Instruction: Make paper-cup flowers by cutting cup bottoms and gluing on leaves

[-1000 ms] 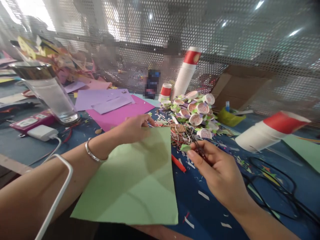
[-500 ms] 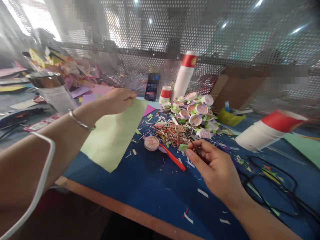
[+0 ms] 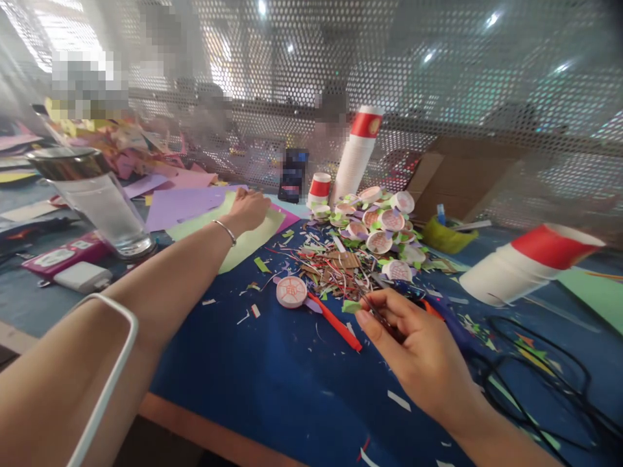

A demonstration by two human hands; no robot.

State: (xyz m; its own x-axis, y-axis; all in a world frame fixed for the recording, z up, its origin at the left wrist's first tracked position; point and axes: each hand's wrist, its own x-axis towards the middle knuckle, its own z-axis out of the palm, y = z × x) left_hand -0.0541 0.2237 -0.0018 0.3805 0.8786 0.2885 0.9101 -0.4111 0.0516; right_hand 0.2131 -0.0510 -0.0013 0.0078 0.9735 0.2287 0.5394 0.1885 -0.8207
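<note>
My left hand (image 3: 249, 209) is stretched toward the far edge of the desk (image 3: 233, 363), fingers curled down at the upper end of a green sheet (image 3: 256, 241); the fingertips are hidden, so I cannot tell whether they grip it or only rest there. That sheet overlaps a purple sheet (image 3: 180, 204) and a magenta sheet (image 3: 288, 219), well in from the near edge. My right hand (image 3: 413, 350) pinches a small green paper piece (image 3: 350, 306) between thumb and forefinger and also grasps a dark tool (image 3: 396, 333), mostly covered by my fingers. Between my hands, nearer the near edge than the scrap heap (image 3: 335, 263), a white disc (image 3: 291, 292) with red markings lies just beside a red stick (image 3: 335, 322). Beyond the heap, toward the far edge, a pile of small white rounds (image 3: 379, 241) sits before a tilted cup stack (image 3: 357, 152).
</note>
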